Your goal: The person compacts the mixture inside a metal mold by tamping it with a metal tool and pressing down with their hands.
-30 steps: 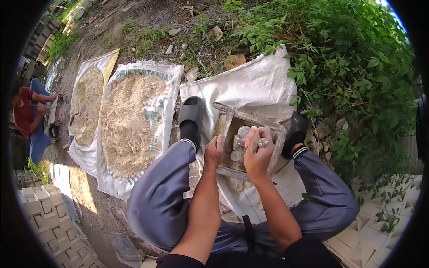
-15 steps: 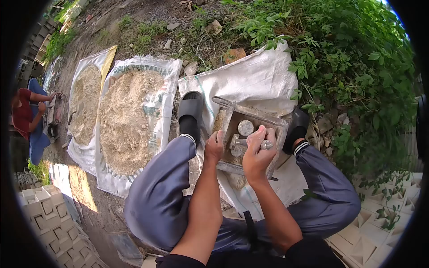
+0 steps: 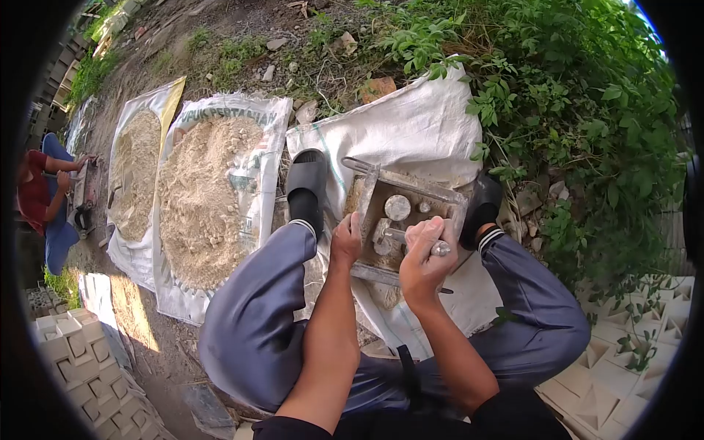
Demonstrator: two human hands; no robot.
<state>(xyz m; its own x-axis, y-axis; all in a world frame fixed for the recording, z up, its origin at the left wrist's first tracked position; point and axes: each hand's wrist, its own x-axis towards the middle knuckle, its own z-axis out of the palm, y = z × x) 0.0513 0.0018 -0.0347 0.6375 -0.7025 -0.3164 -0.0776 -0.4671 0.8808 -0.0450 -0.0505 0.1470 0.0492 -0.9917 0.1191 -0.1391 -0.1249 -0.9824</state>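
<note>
The right hand [image 3: 427,258] is closed around the handle of a hammer [image 3: 380,232], with no gap to see between fingers and palm; the handle's end comes out on the right. This firm hold probably serves to guide the head, which is inside the frame [image 3: 378,274], over the near disc [image 3: 383,246]. The far disc [image 3: 397,207] lies just beyond, with a small knob [image 3: 424,207] to its right.

The left hand [image 3: 346,239] is at the left side of the frame, near its near left corner, fingers bent; perhaps it steadies the frame, but I cannot tell how tightly it grips. The frame sits on a white sack [image 3: 411,132], between the left shoe [image 3: 306,180] and the right shoe [image 3: 484,202], maybe for easy reach.

The right hand hides the near right part of the frame. Plants [image 3: 557,110] lean over the sack's right edge. To the left, sand [image 3: 205,198] lies on another sack, and farther away sits a person [image 3: 38,187].
</note>
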